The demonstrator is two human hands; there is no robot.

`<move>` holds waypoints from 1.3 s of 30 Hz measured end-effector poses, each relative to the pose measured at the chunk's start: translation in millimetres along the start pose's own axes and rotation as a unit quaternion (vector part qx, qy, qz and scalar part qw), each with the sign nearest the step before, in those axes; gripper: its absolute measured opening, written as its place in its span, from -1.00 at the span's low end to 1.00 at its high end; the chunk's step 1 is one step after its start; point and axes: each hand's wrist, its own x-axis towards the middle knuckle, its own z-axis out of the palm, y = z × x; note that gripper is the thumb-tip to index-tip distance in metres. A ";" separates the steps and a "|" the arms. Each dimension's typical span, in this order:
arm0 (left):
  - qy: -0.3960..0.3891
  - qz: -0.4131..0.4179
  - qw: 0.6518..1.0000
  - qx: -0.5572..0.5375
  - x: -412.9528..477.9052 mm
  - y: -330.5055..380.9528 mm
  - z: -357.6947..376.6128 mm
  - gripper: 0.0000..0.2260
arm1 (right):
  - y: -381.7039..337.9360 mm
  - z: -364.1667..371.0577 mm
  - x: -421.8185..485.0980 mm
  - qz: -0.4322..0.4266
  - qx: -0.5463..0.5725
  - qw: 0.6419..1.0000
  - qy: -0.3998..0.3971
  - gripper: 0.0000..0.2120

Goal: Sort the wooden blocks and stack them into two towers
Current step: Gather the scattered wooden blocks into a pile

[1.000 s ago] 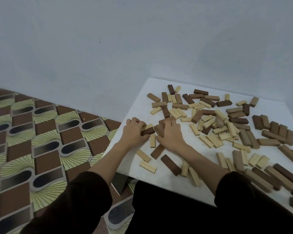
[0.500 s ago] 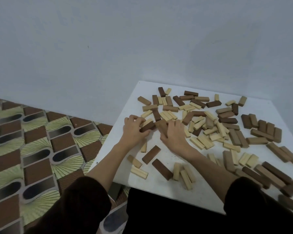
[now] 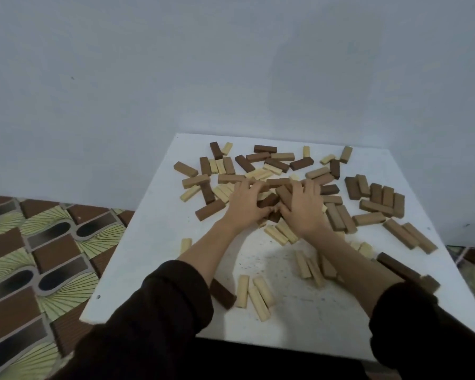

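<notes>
Several wooden blocks in light, mid-brown and dark brown lie scattered flat on a white table [image 3: 154, 242]. My left hand [image 3: 243, 205] and my right hand [image 3: 305, 208] sit side by side in the middle of the pile. The left grips a dark brown block [image 3: 269, 200] between thumb and fingers. The right curls round a mid-brown block [image 3: 284, 193] beside it. Other blocks are hidden under both palms. No block stands upright and no stack is seen.
A loose group of mid-brown blocks [image 3: 376, 198] lies at the right. Light blocks [image 3: 255, 296] and a dark block [image 3: 222, 293] lie near the front edge. A plain wall rises behind the table. Patterned floor tiles [image 3: 39, 256] lie to the left.
Both hands moved from the table's left part to the middle of the pile, still holding brown blocks. The view shifted so the table sits more central.
</notes>
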 end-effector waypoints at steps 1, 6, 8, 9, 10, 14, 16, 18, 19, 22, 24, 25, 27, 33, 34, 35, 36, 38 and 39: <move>-0.004 0.008 1.000 0.004 0.3 -0.8 0.7 -0.51 | 2.1 0.8 -0.8 -0.003 -0.003 1.000 -0.003 -0.48; -0.016 0.036 0.999 -0.031 -10.1 -4.3 -10.9 -0.48 | 2.8 -0.5 -5.5 -0.015 0.002 1.000 0.004 -0.43; -0.022 0.048 0.998 -0.045 -18.3 -6.6 -20.4 -0.47 | 0.9 -2.2 -10.1 -0.022 0.004 1.000 0.006 -0.43; -0.025 0.051 0.997 -0.048 -22.9 -7.9 -25.7 -0.48 | -0.1 -3.3 -13.6 -0.029 0.005 1.000 0.007 -0.43; -0.027 0.053 0.997 -0.044 -28.6 -9.8 -31.4 -0.51 | -1.6 -4.2 -17.6 -0.039 0.010 0.999 0.008 -0.43; -0.055 0.058 0.996 -0.038 -56.4 -29.1 -51.7 -0.59 | -12.7 -3.9 -44.4 -0.084 0.042 0.996 0.003 -0.52; -0.070 0.039 0.996 -0.032 -75.7 -43.8 -61.0 -0.60 | -18.4 1.7 -64.8 -0.108 0.057 0.993 -0.012 -0.58; -0.074 0.027 0.997 -0.019 -96.1 -55.7 -69.9 -0.62 | -22.1 9.1 -85.9 -0.130 0.087 0.987 -0.034 -0.56; -0.076 0.021 0.997 -0.015 -107.8 -60.2 -74.3 -0.63 | -26.1 12.9 -97.3 -0.140 0.104 0.984 -0.048 -0.52; -0.088 -0.008 0.996 -0.004 -133.2 -70.0 -82.5 -0.57 | -35.1 24.7 -121.8 -0.157 0.133 0.976 -0.075 -0.37; -0.106 -0.012 0.994 0.012 -147.8 -77.2 -85.8 -0.40 | -41.1 31.2 -134.2 -0.170 0.133 0.973 -0.078 -0.28; -0.123 -0.009 0.992 0.017 -152.8 -80.7 -86.6 -0.30 | -43.0 32.7 -138.5 -0.174 0.126 0.973 -0.084 -0.24; -0.161 -0.002 0.987 0.026 -164.4 -84.6 -87.2 -0.17 | -47.8 33.4 -145.7 -0.183 0.106 0.973 -0.096 -0.17; -0.123 0.020 0.991 0.055 -176.8 -96.2 -68.7 -0.07 | -57.8 39.1 -145.3 -0.201 0.043 0.975 -0.084 -0.22; -0.098 0.019 0.994 0.042 -177.1 -96.4 -65.4 -0.10 | -59.1 39.8 -142.4 -0.202 0.034 0.976 -0.077 -0.31; -0.070 0.021 0.997 0.031 -177.0 -96.3 -62.0 -0.14 | -60.0 40.3 -139.2 -0.201 0.023 0.977 -0.069 -0.44; -0.040 0.024 0.999 0.025 -177.2 -94.3 -58.9 -0.20 | -60.3 41.3 -135.7 -0.202 0.015 0.978 -0.057 -0.56; 0.015 0.026 0.999 0.026 -175.3 -90.8 -52.9 -0.32 | -60.2 42.7 -128.7 -0.201 0.012 0.979 -0.028 -0.69; 0.036 0.024 0.999 0.031 -173.1 -89.6 -50.2 -0.36 | -59.9 43.2 -125.4 -0.201 0.010 0.980 -0.015 -0.73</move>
